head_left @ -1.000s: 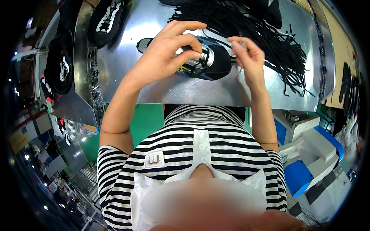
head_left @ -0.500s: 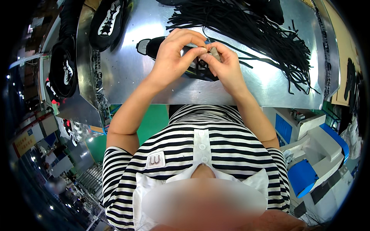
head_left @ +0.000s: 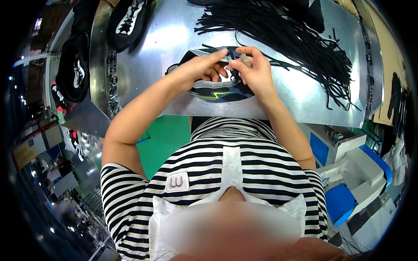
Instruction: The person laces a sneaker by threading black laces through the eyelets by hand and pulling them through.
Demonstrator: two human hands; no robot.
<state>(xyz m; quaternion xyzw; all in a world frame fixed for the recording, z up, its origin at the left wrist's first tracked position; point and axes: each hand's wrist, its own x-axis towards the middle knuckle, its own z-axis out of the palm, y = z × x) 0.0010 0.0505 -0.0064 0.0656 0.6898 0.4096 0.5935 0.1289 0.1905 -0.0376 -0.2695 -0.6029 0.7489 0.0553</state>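
A black shoe (head_left: 217, 92) with a white-edged lacing area and a thin yellow line along its side lies on the metal table, close to the front edge. My left hand (head_left: 198, 71) lies over it, with fingers curled at the lacing area and the thumb stretched along the far side. At the toe-side end of the lacing, my right hand (head_left: 257, 71) pinches a small beige-wrapped tool (head_left: 246, 60); a thin wire-like end shows above its fingers. Black lace runs by the right fingertips. How the lace passes through the shoe is hidden by my hands.
A large bundle of black laces (head_left: 278, 35) spreads across the far right of the metal table (head_left: 300, 102). Another black shoe with white trim (head_left: 126, 28) stands at the far left. More black shoes (head_left: 74, 74) sit beyond the left edge. A grey-and-blue machine (head_left: 348, 165) stands at right.
My left hand has left the right fingertips and curled down over the shoe. The shoe's yellow-lined side now shows. My right hand stays near the same place with the beige-wrapped tool.
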